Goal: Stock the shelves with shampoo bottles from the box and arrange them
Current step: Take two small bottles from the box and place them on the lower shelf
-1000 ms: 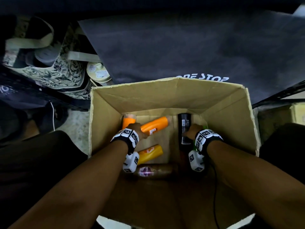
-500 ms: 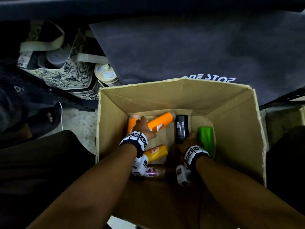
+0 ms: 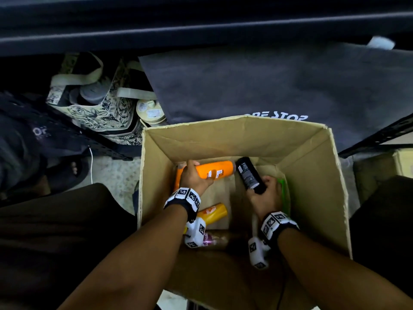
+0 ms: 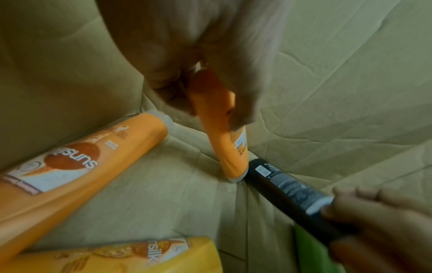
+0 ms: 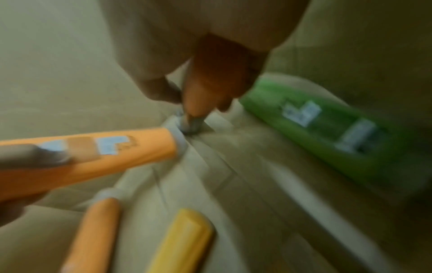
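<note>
Both hands reach into an open cardboard box (image 3: 312, 171). My left hand (image 3: 192, 177) grips an orange shampoo bottle (image 3: 216, 170) (image 4: 224, 140) lying across the far side of the box. My right hand (image 3: 263, 193) holds a black bottle (image 3: 248, 173) (image 4: 287, 186) by its near end, tilted up to the left. A second orange bottle (image 4: 77, 162) lies by the left wall. A yellow bottle (image 3: 214, 212) (image 5: 180, 240), a green bottle (image 3: 282, 186) (image 5: 315, 129) and a brown bottle (image 3: 214, 239) rest on the box floor.
A dark cloth bag (image 3: 268, 81) with white lettering lies behind the box. A patterned tote bag (image 3: 93, 108) with containers stands at the back left. A dark shelf edge (image 3: 201, 25) runs across the top. A metal rack bar (image 3: 384, 135) is at the right.
My left hand has closed on the orange bottle and raised it. My right hand has lifted the black bottle's near end, tilting it leftward. The green bottle is now mostly hidden behind my right hand.
</note>
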